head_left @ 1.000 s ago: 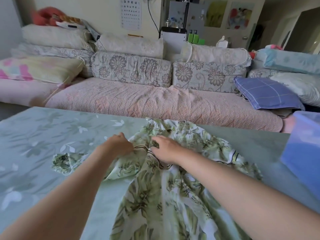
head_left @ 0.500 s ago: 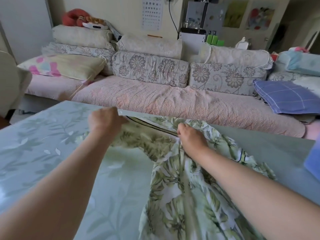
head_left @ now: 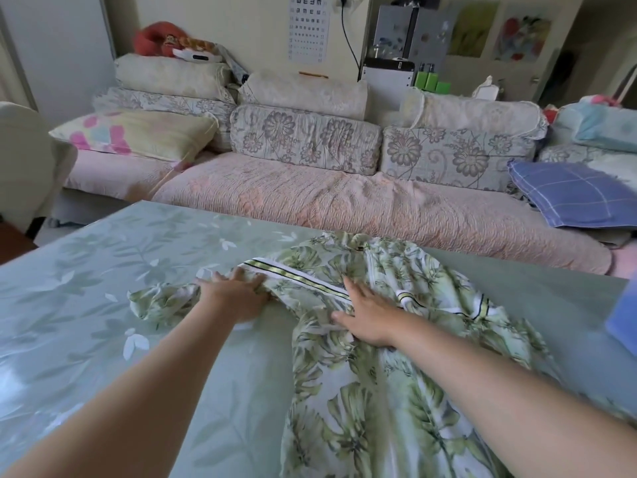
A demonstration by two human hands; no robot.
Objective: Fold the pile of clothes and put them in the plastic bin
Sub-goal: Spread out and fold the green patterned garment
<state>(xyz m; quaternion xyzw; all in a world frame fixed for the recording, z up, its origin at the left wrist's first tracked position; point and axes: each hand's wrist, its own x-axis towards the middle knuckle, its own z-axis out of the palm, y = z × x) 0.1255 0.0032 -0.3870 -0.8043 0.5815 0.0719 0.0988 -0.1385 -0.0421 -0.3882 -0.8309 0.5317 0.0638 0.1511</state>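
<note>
A green leaf-print garment (head_left: 372, 384) with striped trim lies spread on the table (head_left: 103, 305), running from the far middle down to the near edge. My left hand (head_left: 238, 291) lies flat with straight fingers on the garment's left part, next to a bunched sleeve (head_left: 158, 301). On the middle of the cloth, just below the striped band, my right hand (head_left: 365, 312) presses flat with fingers spread. A corner of the blue plastic bin (head_left: 624, 322) shows at the right edge.
The table has a pale green leaf-pattern cover. Behind it runs a pink-covered sofa (head_left: 344, 201) with floral cushions and a blue checked pillow (head_left: 568, 194). A cream chair (head_left: 24, 160) stands at the far left.
Both hands held the garment's upper edge lifted half a second ago. Now the cloth is laid down and both hands lie flat on it, the left one further left.
</note>
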